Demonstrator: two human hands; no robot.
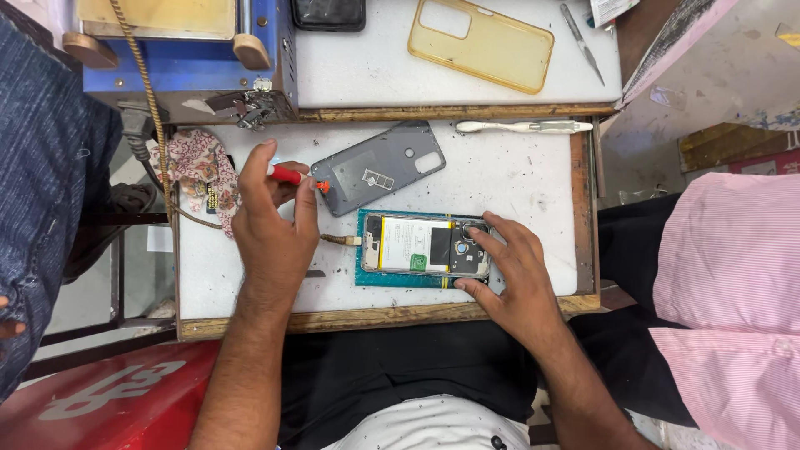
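- Forearms reach forward from the lap onto a small white bench (517,179) with a worn wooden front edge.
- Right hand (510,275) lies spread over the right end of an opened phone (425,246), fingertips near the camera corner, thumb along the near edge; it looks pressed down to steady the phone, flat on top and closed round nothing.
- That phone rests back-up on a teal mat (400,279), battery and board showing; the mat probably stops it sliding and spares the screen beneath.
- A cable (337,240) is plugged into the phone's left end and trails off leftward.
- Left hand (271,221) is closed on a red screwdriver (292,175), pinched between thumb and fingers, its tip pointing right, just beside the grey back cover.
- Back cover (379,167) lies inner side up beyond the phone, set aside but within reach.
- Patterned cloth (200,171) sits bunched at the left edge.
- White toothbrush (521,127) lies along the far edge.
- Farther off, on a raised shelf: a yellowed clear case (483,43), tweezers (582,43), and a blue machine (187,50).
- Someone's pink sleeve (733,283) shows at right.
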